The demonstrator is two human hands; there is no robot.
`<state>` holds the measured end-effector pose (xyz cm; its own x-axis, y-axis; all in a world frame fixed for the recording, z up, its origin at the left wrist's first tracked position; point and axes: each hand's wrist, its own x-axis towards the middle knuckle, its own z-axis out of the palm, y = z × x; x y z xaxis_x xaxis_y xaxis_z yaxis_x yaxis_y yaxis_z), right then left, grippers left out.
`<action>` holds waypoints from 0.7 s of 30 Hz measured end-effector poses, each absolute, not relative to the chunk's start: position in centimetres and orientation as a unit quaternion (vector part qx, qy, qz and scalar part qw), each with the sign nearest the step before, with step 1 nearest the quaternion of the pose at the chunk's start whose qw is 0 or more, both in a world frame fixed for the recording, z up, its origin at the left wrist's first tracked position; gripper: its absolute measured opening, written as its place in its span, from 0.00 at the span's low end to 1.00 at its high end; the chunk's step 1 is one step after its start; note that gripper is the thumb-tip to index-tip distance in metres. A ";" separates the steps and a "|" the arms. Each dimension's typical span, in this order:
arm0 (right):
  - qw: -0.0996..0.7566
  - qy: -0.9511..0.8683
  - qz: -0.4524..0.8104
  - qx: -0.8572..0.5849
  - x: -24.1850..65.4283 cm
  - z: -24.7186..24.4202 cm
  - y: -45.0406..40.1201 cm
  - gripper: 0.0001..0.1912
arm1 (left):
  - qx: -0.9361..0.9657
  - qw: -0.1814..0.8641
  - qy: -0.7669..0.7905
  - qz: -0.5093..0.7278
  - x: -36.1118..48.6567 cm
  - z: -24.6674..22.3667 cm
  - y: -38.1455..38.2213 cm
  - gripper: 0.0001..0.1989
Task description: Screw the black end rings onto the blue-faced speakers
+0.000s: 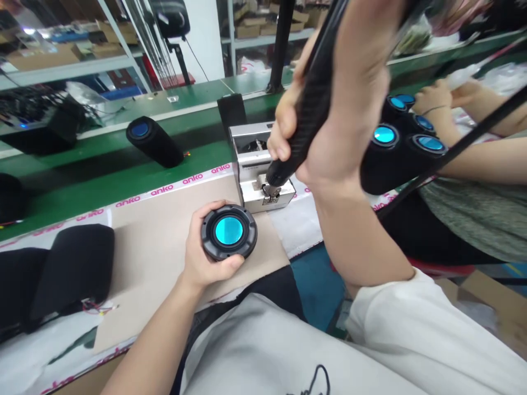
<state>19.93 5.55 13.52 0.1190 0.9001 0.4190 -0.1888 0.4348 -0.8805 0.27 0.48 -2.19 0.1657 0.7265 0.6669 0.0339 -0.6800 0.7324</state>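
My left hand (201, 249) grips a black cylindrical speaker (209, 236), upright on the cardboard, with its end facing up. A shiny blue disc sits at the centre of that end, inside a black rim with screw holes. My right hand (329, 109) is wrapped around a black electric screwdriver (307, 115), pointing down and to the left. The screwdriver's tip is at the front of a silver screw feeder (253, 192); whether a screw is on the bit cannot be made out.
Another black speaker (154, 142) lies on the green conveyor (99, 175). Black fabric-covered bodies (74, 269) with loose wires rest at the left. Several blue-ended speakers (385, 134) stand at the right, beside a co-worker's hands (436, 101). A dark cable (457, 151) crosses the right side.
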 end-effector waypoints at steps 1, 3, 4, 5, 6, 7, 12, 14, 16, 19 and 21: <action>0.678 -0.533 0.389 -0.324 20.3 12.3 6.4 0.35 | 0.703 0.297 0.266 0.589 0.3 -2.2 0.5 0.40; 0.693 -0.535 0.368 -0.312 20.7 9.9 8.1 0.38 | 0.703 0.296 0.265 0.591 0.4 -2.2 0.6 0.40; 0.692 -0.532 0.367 -0.320 20.7 8.9 8.7 0.39 | 0.702 0.295 0.266 0.591 0.5 -2.2 0.6 0.39; 0.687 -0.530 0.372 -0.330 20.7 8.1 9.1 0.40 | 0.701 0.295 0.265 0.592 0.5 -2.1 0.6 0.40; 0.678 -0.533 0.379 -0.336 20.6 7.6 9.3 0.40 | 0.701 0.296 0.264 0.592 0.5 -2.1 0.6 0.40; 0.667 -0.537 0.388 -0.341 20.4 7.2 9.3 0.40 | 0.701 0.299 0.262 0.592 0.5 -2.1 0.6 0.40; 0.656 -0.525 0.426 -0.335 20.2 6.2 7.9 0.36 | 0.701 0.302 0.251 0.596 0.4 -2.5 0.7 0.40; 0.677 -0.509 0.430 -0.312 20.3 6.3 7.4 0.34 | 0.702 0.302 0.248 0.595 0.3 -2.6 0.8 0.41; 0.712 -0.495 0.408 -0.287 20.4 6.8 7.1 0.30 | 0.704 0.302 0.246 0.594 0.3 -2.8 0.8 0.41; 0.752 -0.483 0.351 -0.279 20.1 7.7 7.3 0.28 | 0.705 0.301 0.245 0.593 0.2 -2.8 0.8 0.41; 0.764 -0.478 0.331 -0.279 19.7 7.8 7.7 0.29 | 0.706 0.302 0.246 0.592 0.1 -2.8 0.8 0.41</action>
